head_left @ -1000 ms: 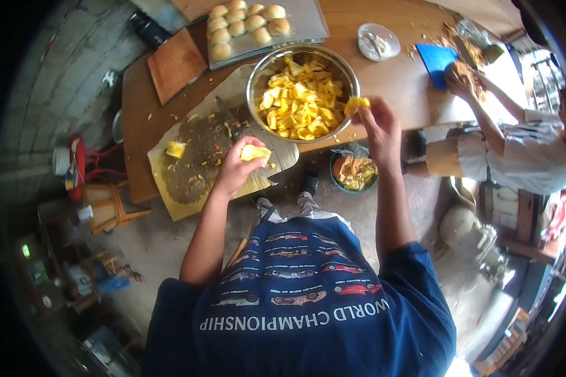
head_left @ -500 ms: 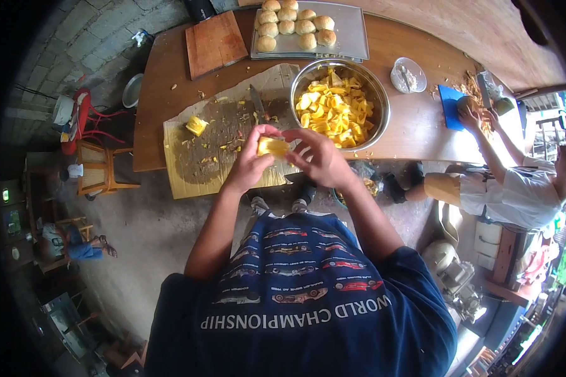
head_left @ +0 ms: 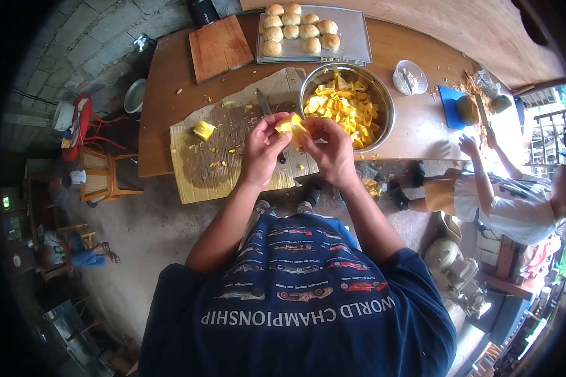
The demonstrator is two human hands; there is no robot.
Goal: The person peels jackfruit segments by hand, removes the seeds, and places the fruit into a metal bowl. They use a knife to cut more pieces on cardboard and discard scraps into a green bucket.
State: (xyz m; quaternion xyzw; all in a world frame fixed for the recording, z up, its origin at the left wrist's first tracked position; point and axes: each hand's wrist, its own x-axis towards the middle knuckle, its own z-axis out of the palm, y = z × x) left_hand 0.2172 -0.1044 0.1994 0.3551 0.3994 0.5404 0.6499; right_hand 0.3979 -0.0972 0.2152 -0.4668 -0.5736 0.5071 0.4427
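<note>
One knife (head_left: 263, 103), middle behind left hand (head_left: 260, 154)

left hand (head_left: 260, 152) and right hand (head_left: 333, 151) on 1 yellow fruit piece (head_left: 292, 125) near a metal bowl (head_left: 387, 108) of yellow pieces (head_left: 341, 102)

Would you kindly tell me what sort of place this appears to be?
Probably a rustic kitchen or small food workshop: bread rolls, a metal bowl of yellow fruit-like pieces and a wooden board share one table.

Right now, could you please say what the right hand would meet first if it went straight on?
For the right hand, probably the yellow piece it touches; beyond, perhaps the metal bowl; depth is unclear.
</note>
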